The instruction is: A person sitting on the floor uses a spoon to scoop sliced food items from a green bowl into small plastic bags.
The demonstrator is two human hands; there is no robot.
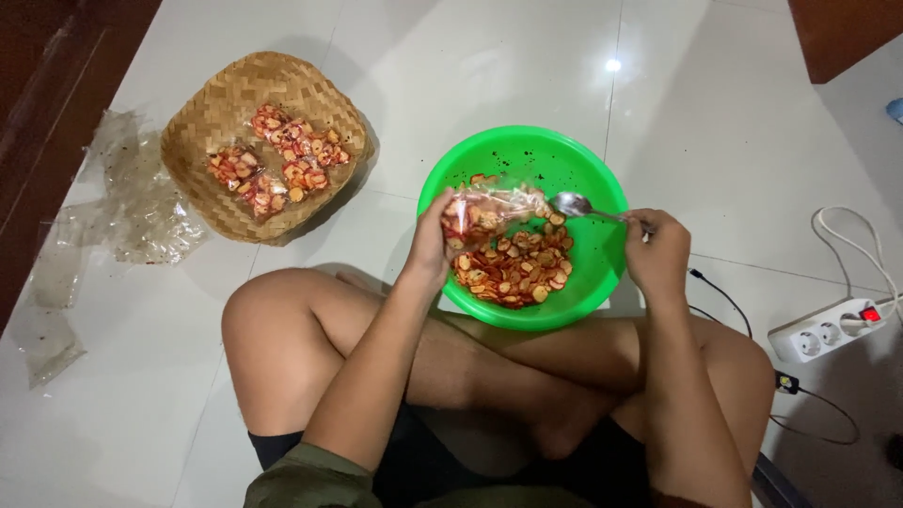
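A green plastic bowl [527, 150] sits on the floor in front of my crossed legs, holding red-coated chip slices [513, 273]. My left hand [431, 240] grips a small clear plastic bag [489, 209], partly filled with chips, over the bowl. My right hand [658, 252] holds a metal spoon [576, 204] by its handle, with the spoon's head close to the mouth of the bag.
A woven bamboo basket [212, 113] at the upper left holds several filled chip bags [277, 155]. Empty clear plastic bags [141, 212] lie on the white tiles to its left. A white power strip [823, 331] with cables lies at the right.
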